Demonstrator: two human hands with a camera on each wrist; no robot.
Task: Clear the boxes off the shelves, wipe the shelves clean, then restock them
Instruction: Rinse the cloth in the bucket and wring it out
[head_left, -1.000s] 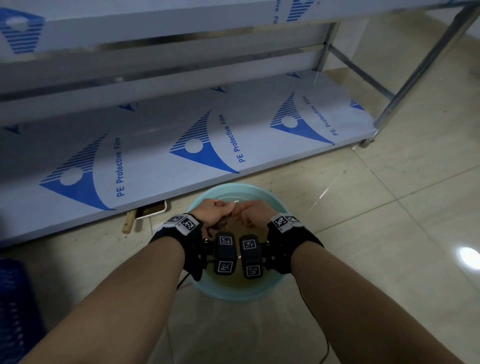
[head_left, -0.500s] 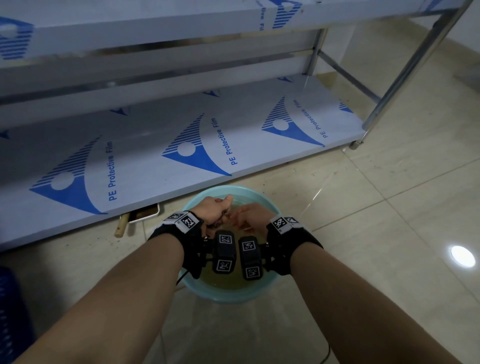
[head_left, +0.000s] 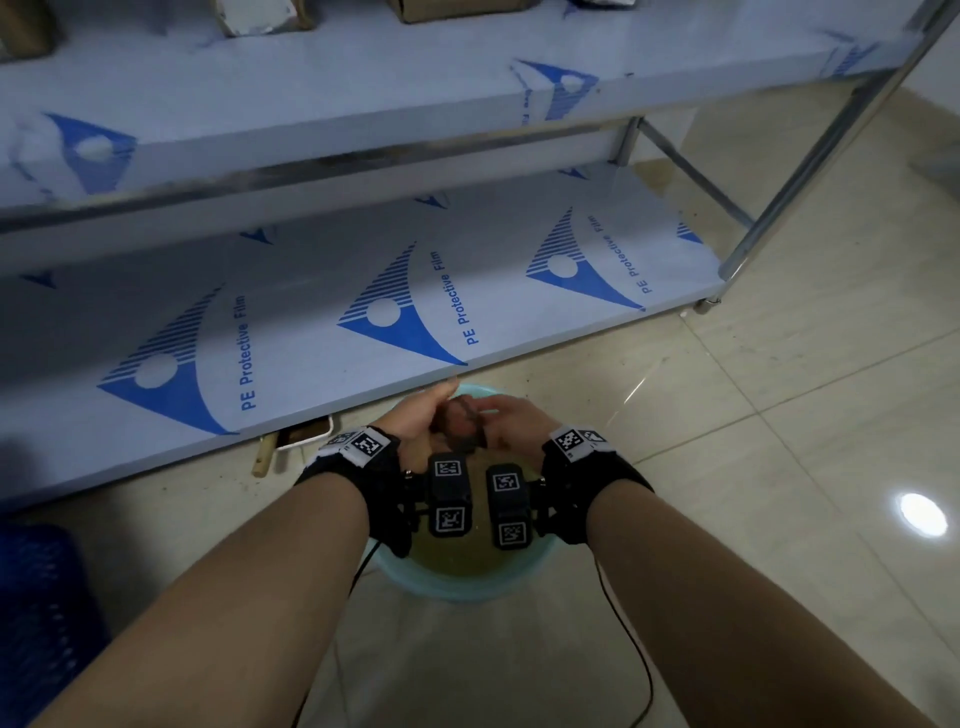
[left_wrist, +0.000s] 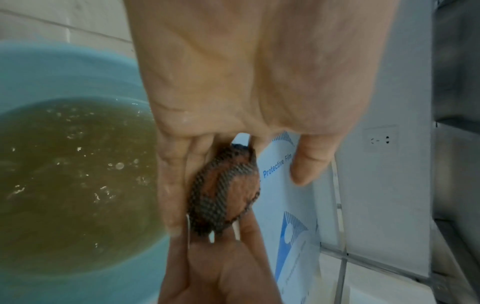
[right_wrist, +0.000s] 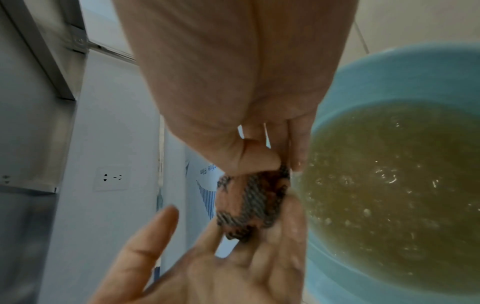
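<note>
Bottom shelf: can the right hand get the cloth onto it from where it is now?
Probably yes. The right hand pinches the wadded cloth with the left hand over the basin, just in front of the bottom shelf. Nothing stands between; the near shelf surface is bare.

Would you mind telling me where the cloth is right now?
The cloth is bunched between the left hand and right hand, held just above the basin of murky water, on the floor in front of the bottom shelf.
</note>
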